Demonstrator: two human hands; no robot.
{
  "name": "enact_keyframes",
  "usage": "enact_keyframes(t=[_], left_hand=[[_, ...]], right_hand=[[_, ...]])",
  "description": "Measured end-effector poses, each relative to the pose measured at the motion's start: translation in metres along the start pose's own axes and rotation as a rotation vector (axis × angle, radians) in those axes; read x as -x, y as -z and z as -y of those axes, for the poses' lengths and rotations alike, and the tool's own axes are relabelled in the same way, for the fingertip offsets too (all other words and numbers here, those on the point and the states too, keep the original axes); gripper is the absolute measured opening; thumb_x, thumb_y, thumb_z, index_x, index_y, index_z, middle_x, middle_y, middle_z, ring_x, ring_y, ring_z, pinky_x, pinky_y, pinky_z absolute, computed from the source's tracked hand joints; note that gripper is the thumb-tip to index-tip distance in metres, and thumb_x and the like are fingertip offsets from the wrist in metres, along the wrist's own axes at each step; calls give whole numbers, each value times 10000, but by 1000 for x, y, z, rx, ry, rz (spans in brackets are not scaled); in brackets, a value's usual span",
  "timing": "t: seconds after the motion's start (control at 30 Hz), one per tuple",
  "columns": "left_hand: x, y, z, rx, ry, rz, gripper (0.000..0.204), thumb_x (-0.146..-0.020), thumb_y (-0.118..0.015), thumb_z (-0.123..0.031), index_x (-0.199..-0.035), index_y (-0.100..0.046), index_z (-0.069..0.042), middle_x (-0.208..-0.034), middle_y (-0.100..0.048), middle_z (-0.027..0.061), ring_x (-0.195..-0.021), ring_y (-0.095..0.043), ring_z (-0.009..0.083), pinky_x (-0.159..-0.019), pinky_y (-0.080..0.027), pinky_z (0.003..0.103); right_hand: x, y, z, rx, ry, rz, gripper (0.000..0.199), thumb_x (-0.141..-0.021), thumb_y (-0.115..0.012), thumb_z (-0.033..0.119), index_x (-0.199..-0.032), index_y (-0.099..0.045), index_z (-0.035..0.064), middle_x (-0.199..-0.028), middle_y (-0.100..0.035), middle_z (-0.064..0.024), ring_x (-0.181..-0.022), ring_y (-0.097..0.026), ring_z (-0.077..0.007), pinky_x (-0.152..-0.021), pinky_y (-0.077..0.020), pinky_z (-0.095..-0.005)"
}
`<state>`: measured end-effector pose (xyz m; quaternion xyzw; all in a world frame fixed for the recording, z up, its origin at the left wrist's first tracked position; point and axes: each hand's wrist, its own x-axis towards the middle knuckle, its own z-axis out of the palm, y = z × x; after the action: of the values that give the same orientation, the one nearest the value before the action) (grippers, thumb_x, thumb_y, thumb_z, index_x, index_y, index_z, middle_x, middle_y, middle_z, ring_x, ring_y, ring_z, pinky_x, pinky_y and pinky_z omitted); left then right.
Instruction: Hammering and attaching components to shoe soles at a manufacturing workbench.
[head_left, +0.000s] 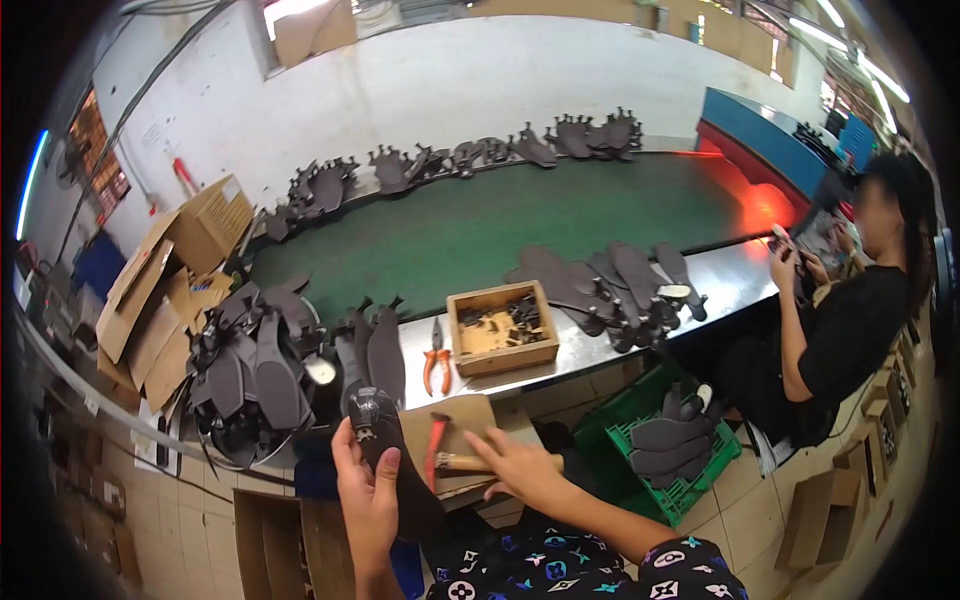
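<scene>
While the left hand (368, 490) keeps its grip closed around a dark, flat shoe-upper piece with a stitched heel end (375, 425), held upright just in front of the worktop (590, 345), the right hand (515, 462) lies with fingers spread loosely over a wooden-handled tool (455, 462) resting on a tan cardboard pad (462, 425); whether those fingers have actually clasped the handle cannot be told. A red-handled cutter (433, 445) lies on the same pad, touching the tool's near end, and orange-handled pliers (437, 362) sit on the steel surface beside a shallow wooden box of small dark fittings (502, 325). Stacks of matching dark uppers (610, 285) lie further right, and more hang on a round rack (250, 385) at the left. By the look of it, the step in hand is taking up the tool to work on the held piece; the next move calls for a firm hold on the handle and a steady upper. Another person (850, 320) sits at the right.
</scene>
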<state>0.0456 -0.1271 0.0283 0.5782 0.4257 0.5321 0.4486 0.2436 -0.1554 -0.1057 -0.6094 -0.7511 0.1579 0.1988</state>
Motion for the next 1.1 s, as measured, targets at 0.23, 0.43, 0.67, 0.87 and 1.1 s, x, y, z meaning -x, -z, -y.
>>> enact_keyframes(t=[0.23, 0.43, 0.67, 0.87, 1.1], left_hand=[[-2, -15, 103, -1170, -16, -2, 678, -885, -655, -61, -1456, -311, 65, -1445, -403, 238, -1318, -400, 397, -1081, -323, 506], [-90, -81, 84, -970, -593, 312, 447, -782, -652, -6, -1224, -594, -34, -1256, -571, 158, -1160, -522, 361, -991, -406, 463], [-222, -157, 177, -1312, -707, 716, 202, -798, -634, -22, -997, -662, -5, -1022, -666, 173, -966, -628, 336, -785, -520, 390], [-165, -146, 104, -143, -25, 500, 207, -926, -665, -121, -999, -685, 71, -764, -679, 90, -659, -640, 153, -590, -510, 272], [-32, -93, 4, 259, 141, 210, 176, -960, -652, -96, -1015, -655, 71, -809, -679, 110, -661, -647, 147, -578, -529, 245]], right_hand=[[124, -22, -92, -221, -279, -207, 290, -807, -738, 182, -1064, -645, 87, -655, -629, -131, -545, -649, -288, -498, -508, -379], [186, 15, -57, -1393, -688, -513, 255, -929, -609, 59, -1164, -601, -43, -507, -411, 7, -365, -356, -63, -363, -315, -228], [125, 29, -56, -1425, -435, -664, 185, -950, -641, 97, -1087, -647, -28, -567, -476, -3, -402, -381, -51, -375, -311, -218], [77, 83, -61, -1042, -164, -668, 245, -933, -686, 134, -1143, -664, 10, -814, -644, -59, -474, -448, -37, -415, -347, -185], [10, 132, -11, -1072, 59, -427, 355, -893, -747, 182, -1201, -647, 36, -987, -696, -82, -579, -530, -48, -467, -390, -176]])
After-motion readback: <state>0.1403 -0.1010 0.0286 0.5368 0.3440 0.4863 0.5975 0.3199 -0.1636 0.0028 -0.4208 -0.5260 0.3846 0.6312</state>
